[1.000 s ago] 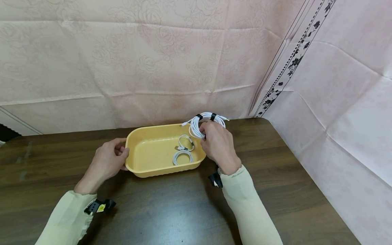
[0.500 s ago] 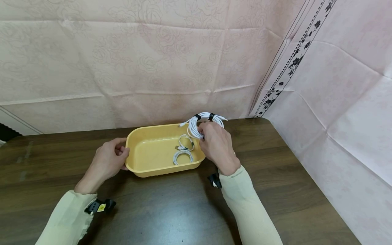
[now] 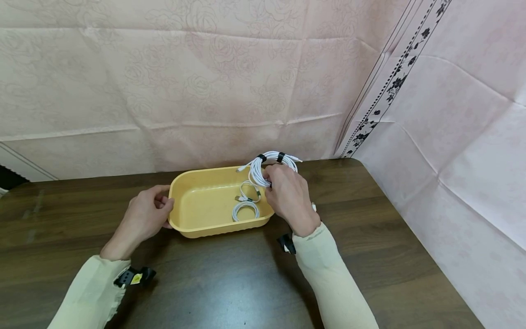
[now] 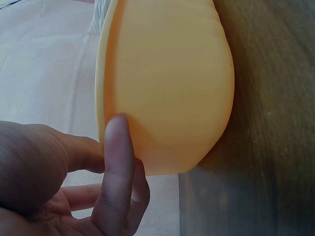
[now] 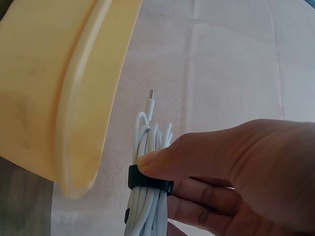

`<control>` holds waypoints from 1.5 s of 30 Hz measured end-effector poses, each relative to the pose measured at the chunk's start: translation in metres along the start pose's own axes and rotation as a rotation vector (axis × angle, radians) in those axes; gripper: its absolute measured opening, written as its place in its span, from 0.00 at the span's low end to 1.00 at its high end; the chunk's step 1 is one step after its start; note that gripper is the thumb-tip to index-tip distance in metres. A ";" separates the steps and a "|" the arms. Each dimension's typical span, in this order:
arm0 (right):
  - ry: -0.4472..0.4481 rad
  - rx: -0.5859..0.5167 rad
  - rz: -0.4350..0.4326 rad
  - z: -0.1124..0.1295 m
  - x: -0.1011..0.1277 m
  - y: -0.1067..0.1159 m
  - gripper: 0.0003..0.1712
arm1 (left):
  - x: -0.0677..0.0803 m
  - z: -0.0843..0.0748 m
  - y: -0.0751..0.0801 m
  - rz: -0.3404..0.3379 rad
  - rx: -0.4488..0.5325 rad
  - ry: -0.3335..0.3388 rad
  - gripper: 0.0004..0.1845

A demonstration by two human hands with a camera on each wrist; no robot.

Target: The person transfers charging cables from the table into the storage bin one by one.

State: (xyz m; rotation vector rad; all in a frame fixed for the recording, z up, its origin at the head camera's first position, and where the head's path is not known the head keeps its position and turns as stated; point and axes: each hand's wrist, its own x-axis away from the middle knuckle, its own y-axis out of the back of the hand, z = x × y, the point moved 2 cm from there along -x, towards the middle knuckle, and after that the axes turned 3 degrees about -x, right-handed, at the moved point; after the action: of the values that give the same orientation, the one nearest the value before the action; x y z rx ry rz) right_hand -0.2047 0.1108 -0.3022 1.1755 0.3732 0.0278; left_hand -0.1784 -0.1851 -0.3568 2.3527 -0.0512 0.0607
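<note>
A yellow plastic basin (image 3: 213, 201) stands on the table with two small coiled cables in its right part: a loop with a dark tie (image 3: 249, 191) and a round white coil (image 3: 245, 211). My left hand (image 3: 148, 210) pinches the basin's left rim; in the left wrist view its fingertips (image 4: 118, 137) lie against the outer wall. Over the basin's back right corner, my right hand (image 3: 287, 192) grips a larger bundle of white cable (image 3: 256, 172). Thumb and fingers close on its black strap (image 5: 147, 179) in the right wrist view. One plug end (image 5: 150, 101) sticks out beyond the hand.
The brown wooden table (image 3: 230, 283) reaches to a pale floral cloth (image 3: 213, 91) hanging behind it. Another cloth (image 3: 468, 114) hangs along the right edge. Dark straps with small devices (image 3: 133, 277) sit on the wrists.
My right hand has shifted slightly left with the white cable bundle, further over the basin. The left hand, the basin and the two small coils have stayed in place.
</note>
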 end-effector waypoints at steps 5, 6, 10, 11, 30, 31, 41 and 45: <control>0.009 0.004 -0.007 0.001 0.000 0.000 0.13 | 0.000 0.000 0.000 -0.004 0.000 -0.005 0.26; 0.010 0.004 -0.007 0.001 0.000 0.000 0.13 | 0.000 0.000 0.000 -0.006 -0.001 -0.007 0.26; 0.014 0.005 -0.004 0.003 0.000 0.000 0.14 | 0.000 0.000 0.000 -0.009 -0.007 -0.009 0.26; 0.014 0.006 -0.002 0.003 0.000 0.000 0.15 | 0.000 0.000 0.000 -0.008 -0.007 -0.009 0.26; 0.033 -0.001 -0.009 0.009 0.001 -0.002 0.15 | 0.000 0.000 -0.001 0.004 0.001 0.002 0.27; 0.034 0.000 -0.010 0.009 0.002 -0.003 0.14 | 0.000 0.000 -0.001 0.004 0.000 0.003 0.27; 0.057 0.013 -0.002 0.011 0.002 -0.004 0.11 | 0.000 0.000 -0.001 0.000 -0.007 0.000 0.26; 0.066 0.019 -0.004 0.013 0.002 -0.004 0.12 | 0.000 0.000 0.000 -0.004 -0.011 -0.005 0.26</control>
State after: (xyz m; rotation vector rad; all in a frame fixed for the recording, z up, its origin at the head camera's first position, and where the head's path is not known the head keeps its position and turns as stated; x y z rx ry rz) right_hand -0.2000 0.0981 -0.3025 1.1944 0.4348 0.0603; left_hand -0.1781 -0.1850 -0.3569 2.3421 -0.0488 0.0528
